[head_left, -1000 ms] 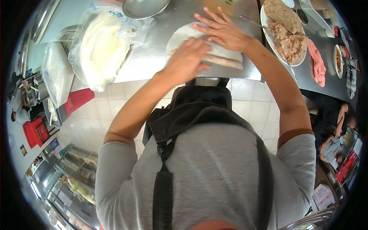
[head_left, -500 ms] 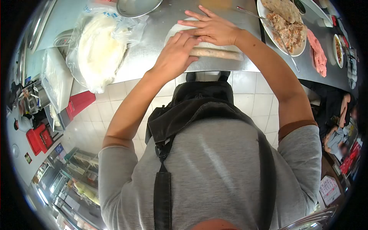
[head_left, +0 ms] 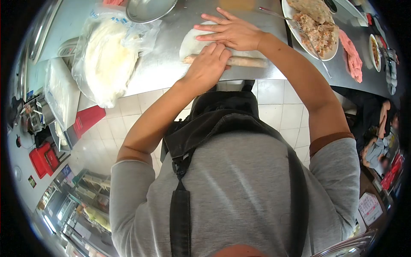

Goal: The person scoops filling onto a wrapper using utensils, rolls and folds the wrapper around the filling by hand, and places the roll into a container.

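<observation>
The steel counter [head_left: 162, 55] ran across in front of me, with pale floor tiles [head_left: 270, 103] showing below its near edge. Close to that edge a thin white sheet [head_left: 187, 43] lay under my 2 hands, and a long pale roll [head_left: 248, 61] lay across its near part. My left hand [head_left: 209, 63] was bent over the roll, hiding part of it; whether it gripped or only pressed, I could not tell. My right hand [head_left: 233, 35] was open, fingers spread over the far side of the sheet.

Uneven pressure seemed the likeliest trouble: with 1 hand bearing on the roll and both ends uncovered, pushing hard could have thinned it there and bulged it outward. If my spread fingers pinned the sheet while the other hand dragged, it might have torn or puckered. Pulling toward me could have carried the roll off the counter. The plastic bag [head_left: 79, 70] to the left and the plate [head_left: 330, 56] to the right stood well apart, so knocking them seemed unlikely.
</observation>
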Available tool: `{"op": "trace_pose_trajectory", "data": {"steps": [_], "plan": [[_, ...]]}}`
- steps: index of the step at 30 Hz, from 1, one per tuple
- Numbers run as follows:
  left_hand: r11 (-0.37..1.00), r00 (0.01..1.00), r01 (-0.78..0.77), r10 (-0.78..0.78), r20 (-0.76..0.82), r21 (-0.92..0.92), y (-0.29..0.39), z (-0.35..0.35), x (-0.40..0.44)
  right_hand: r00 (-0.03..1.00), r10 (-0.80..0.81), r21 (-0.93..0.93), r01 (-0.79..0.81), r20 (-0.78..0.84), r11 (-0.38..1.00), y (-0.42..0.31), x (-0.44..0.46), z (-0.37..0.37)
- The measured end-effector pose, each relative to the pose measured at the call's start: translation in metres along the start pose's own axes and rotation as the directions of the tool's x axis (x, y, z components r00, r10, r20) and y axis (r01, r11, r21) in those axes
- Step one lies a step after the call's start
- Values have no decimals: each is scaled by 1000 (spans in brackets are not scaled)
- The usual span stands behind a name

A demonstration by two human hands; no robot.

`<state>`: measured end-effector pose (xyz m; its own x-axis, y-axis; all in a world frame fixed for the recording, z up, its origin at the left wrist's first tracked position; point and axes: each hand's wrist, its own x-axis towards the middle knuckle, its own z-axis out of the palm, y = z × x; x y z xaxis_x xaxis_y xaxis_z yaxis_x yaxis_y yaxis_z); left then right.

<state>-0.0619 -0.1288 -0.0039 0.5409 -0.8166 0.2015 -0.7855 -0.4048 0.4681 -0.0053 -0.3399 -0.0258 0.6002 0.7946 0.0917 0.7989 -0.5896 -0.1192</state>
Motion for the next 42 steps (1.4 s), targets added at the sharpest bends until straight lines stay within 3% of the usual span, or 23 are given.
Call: {"op": "trace_pose_trajectory", "data": {"steps": [2,6,8,10,14,16,19,24,26,29,31,33,35,38,40,42], "plan": [[1000,1000,6,-6,21,14,-1,-1,1,999,-8,15,8,-36,1000,-2,0,0],[999,998,-14,11,-57,-47,8,4,12,996,18,-34,-15,87,999,-3,2,-10],[998,999,-32,34,-41,50,11,11,13,994,14,-41,-9,106,999,-2,2,-8],[997,999,-36,37,-17,64,9,12,12,1000,1,-27,-1,11,1000,-1,1,0],[995,997,-45,50,-56,93,17,11,17,995,3,-60,3,100,998,0,0,-7],[993,995,-62,69,-73,99,16,20,15,997,-51,-37,49,-50,998,3,0,3],[994,996,-60,66,-58,94,18,18,15,999,-24,-86,27,35,996,1,1,-2],[1000,995,-28,28,-96,2,31,27,17,999,-43,-44,42,-20,998,2,1,2],[986,998,-37,46,-51,164,32,31,19,998,-48,-41,47,-39,998,3,0,4],[968,995,-52,71,-70,244,43,40,26,998,-60,-66,58,-31,996,3,2,3],[975,993,-54,75,-91,218,44,45,30,994,2,-146,14,105,989,2,3,-1],[980,990,-62,83,-110,187,43,40,31,997,-7,-120,16,74,993,4,4,1],[1000,999,-19,19,-41,1,38,31,25,999,-16,-94,20,45,995,4,2,1],[992,991,-4,21,-132,128,9,8,-1,999,12,-79,-9,47,997,3,1,-2],[989,993,112,-109,-35,97,-10,-14,-20,999,39,-28,-38,27,999,1,0,-1],[989,991,129,-127,-41,77,-18,-24,-32,999,48,25,-49,17,999,4,1,0]]}}
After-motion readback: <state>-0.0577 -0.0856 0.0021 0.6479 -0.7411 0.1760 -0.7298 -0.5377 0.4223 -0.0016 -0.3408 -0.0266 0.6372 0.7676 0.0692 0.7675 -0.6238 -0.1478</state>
